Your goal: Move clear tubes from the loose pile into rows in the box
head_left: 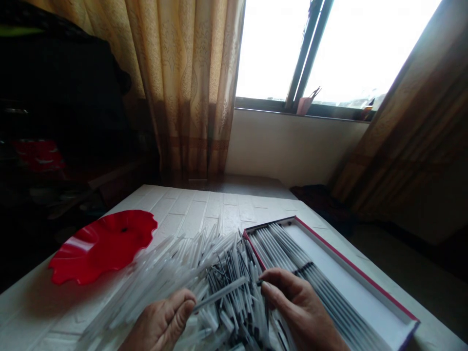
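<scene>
1. The left hand (163, 324) is at the near edge, low in the middle. Its thumb and fingers are pinched on one end of a clear pen tube (221, 292). The tube points up and to the right, over the pile.
2. The right hand (298, 312) is just right of it. Its fingertips are pressed together on something thin and dark at the box edge. I cannot tell just what it pinches.
3. A big pile of pens (190, 273) lies on the white table (204, 207), under and in front of both hands. Some are clear and some have dark ink inside.
4. A flat box (351, 287) with a red rim sits to the right. Pens lie in a neat row in its left side.
5. A red wavy plate (100, 246) sits far left on the table, just beside the pile.
</scene>
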The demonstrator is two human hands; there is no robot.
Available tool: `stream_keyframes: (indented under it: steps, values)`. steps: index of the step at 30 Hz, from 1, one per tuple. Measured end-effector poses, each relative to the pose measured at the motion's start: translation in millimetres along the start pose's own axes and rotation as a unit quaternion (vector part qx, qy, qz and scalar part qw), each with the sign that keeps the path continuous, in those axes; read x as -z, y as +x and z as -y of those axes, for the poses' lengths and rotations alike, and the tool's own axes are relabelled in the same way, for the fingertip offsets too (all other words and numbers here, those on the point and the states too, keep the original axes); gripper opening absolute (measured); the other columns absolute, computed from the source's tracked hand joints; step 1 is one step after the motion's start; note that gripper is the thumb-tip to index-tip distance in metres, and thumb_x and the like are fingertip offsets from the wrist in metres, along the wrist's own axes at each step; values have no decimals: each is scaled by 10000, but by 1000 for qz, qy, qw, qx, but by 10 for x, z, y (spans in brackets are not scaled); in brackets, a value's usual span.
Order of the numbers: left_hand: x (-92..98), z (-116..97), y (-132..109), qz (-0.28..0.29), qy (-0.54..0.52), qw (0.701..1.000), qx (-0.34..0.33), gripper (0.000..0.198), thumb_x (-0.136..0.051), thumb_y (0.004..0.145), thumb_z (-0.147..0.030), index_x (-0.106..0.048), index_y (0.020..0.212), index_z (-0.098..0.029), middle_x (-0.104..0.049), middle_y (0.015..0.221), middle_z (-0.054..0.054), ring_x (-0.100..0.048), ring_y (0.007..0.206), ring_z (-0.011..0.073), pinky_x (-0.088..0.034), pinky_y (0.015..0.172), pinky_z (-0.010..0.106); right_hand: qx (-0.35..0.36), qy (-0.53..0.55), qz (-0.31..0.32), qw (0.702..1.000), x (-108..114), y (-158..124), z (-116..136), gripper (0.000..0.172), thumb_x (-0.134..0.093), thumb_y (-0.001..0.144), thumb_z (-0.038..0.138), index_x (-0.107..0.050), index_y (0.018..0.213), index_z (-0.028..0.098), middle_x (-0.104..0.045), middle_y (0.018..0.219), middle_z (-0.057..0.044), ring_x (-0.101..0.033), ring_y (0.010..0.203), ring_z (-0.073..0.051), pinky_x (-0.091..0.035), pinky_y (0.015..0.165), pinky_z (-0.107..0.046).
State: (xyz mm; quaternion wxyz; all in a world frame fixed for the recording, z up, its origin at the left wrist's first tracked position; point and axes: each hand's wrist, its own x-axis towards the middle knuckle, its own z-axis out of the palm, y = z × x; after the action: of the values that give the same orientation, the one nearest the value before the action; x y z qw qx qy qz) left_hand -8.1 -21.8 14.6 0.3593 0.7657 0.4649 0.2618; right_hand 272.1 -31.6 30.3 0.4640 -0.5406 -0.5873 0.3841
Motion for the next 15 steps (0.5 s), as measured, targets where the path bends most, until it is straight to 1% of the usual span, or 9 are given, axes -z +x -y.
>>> stream_keyframes:
  steps: [2, 5, 7, 8, 10, 13, 15]
  values:
    - [4, 12, 10, -22, -7, 1000, 5, 478, -360, 998, -581, -622, 803, -232, -610, 710, -35, -620, 661, 124, -481, 625, 145, 13, -108, 36, 993, 54, 9, 33, 234, -586, 862, 378, -702, 789, 189, -677, 700, -27, -612, 648, -180, -471, 599, -264]
    - [8, 40, 22, -50, -3, 999, -9, 432, -423, 965, -592, -654, 839, -249, -659, 710, -40, -639, 665, 138, -499, 637, 155, 32, -269, 95, 958, 109, -16, 60, 147, -574, 815, 246, -693, 742, 200, -676, 658, -10, -616, 608, -171, -420, 569, -258]
    - [13, 55, 24, -41, 10, 999, -8, 386, -459, 958, -569, -663, 879, -251, -670, 708, -49, -632, 641, 130, -493, 621, 151, 46, -330, 112, 936, 120, -46, 42, 138, -567, 782, 186, -695, 739, 211, -691, 665, -3, -632, 608, -168, -403, 570, -257]
    - [17, 58, 23, -30, 19, 999, -5, 368, -471, 959, -557, -662, 897, -249, -674, 714, -52, -630, 637, 125, -488, 617, 147, 49, -345, 115, 930, 120, -60, 27, 148, -563, 770, 167, -701, 754, 215, -705, 679, -3, -645, 620, -170, -407, 581, -259]
    - [24, 56, 21, -3, 40, 999, 0, 363, -458, 970, -547, -649, 911, -245, -679, 724, -53, -631, 638, 118, -474, 612, 143, 55, -349, 118, 928, 113, -73, -4, 184, -553, 764, 156, -721, 800, 220, -731, 707, -10, -672, 639, -178, -427, 602, -266]
    - [30, 44, 21, 40, 62, 997, 1, 407, -385, 990, -557, -627, 913, -238, -680, 732, -42, -648, 666, 120, -463, 618, 147, 70, -304, 109, 944, 98, -57, -7, 222, -526, 817, 204, -740, 874, 206, -755, 749, -38, -697, 666, -192, -470, 632, -282]
    - [28, 40, 22, 54, 74, 996, -4, 430, -354, 993, -567, -618, 911, -237, -681, 737, -36, -653, 673, 122, -462, 623, 151, 79, -248, 92, 961, 80, -37, 23, 251, -510, 870, 274, -744, 905, 190, -760, 778, -58, -700, 685, -198, -496, 649, -290]
